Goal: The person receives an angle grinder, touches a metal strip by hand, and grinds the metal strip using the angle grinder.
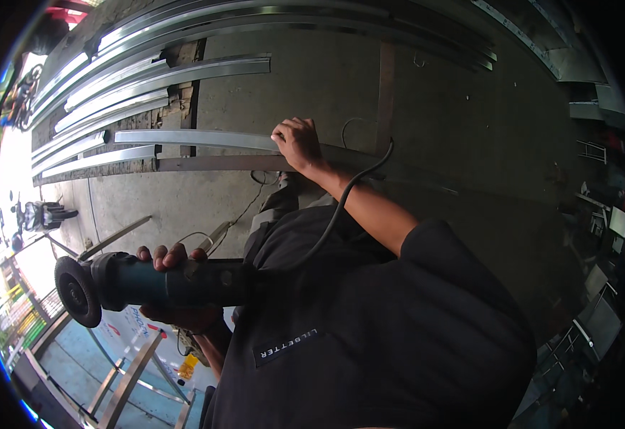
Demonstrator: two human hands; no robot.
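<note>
My left hand (pixel 173 257) is closed around the body of a dark teal angle grinder (pixel 201 282), held level in front of my torso. Its round, dark disc (pixel 77 292) points to the left, and a black power cord (pixel 344 196) runs from its back end up to the right. Farther out, my right hand (pixel 300 145) has its fingers curled over a long silvery metal bar (pixel 198 138), which lies crosswise above the floor. Part of the bar is hidden beneath that hand. The grinder is well apart from the bar.
Several more metal bars (pixel 219 68) lie side by side at the far left over a wooden support (pixel 182 100). A metal frame (pixel 137 375) stands at the lower left, near a parked motorcycle (pixel 44 214). Metal frames and panels (pixel 598 322) line the right side.
</note>
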